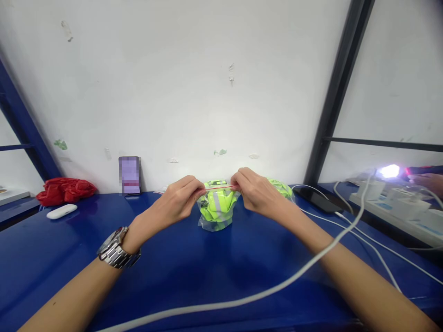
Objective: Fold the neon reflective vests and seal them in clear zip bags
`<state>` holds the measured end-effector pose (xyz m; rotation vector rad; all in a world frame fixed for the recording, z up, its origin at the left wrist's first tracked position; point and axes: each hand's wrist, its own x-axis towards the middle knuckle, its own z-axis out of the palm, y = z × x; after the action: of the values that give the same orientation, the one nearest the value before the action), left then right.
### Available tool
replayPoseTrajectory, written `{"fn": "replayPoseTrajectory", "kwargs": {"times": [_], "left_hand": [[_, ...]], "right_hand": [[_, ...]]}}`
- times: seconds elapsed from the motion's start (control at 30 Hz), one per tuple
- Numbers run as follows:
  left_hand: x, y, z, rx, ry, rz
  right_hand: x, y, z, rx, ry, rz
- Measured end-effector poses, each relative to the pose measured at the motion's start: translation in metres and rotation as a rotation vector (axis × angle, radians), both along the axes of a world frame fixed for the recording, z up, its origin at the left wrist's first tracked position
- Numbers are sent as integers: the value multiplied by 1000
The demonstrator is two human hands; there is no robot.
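A clear zip bag (217, 208) stuffed with neon yellow-green reflective fabric stands on the blue table (104, 258). My left hand (180, 199) pinches the left end of the bag's red-lined top edge, fingers pressed together. My right hand (254, 191) pinches the right end of the same edge. A silver watch (116, 249) sits on my left wrist. More neon fabric (281, 186) lies just behind my right hand, partly hidden by it.
A white cable (242, 299) crosses over my right forearm. A black phone (316, 199), a power strip with chargers (398, 205) and a bright light (390, 171) sit at right. A red bag (65, 190), a white case (61, 211) and a purple card (129, 175) lie at left.
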<state>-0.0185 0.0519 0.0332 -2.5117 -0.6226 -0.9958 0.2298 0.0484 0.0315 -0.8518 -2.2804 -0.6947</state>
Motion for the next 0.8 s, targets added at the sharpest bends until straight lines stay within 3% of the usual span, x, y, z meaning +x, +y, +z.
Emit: {"fn": "replayPoseTrajectory", "kwargs": {"times": [0.23,0.57,0.8], "left_hand": [[3,0,-2,19,34,19],[3,-6,-1,-104,-20,-26],[9,-16,-2,-88,74,8]], "right_hand": [[-7,1,-1,164,-60,-93],[-9,-5,-2,184,-23,5],[-18,-12,-4,268,-81,-53]]}}
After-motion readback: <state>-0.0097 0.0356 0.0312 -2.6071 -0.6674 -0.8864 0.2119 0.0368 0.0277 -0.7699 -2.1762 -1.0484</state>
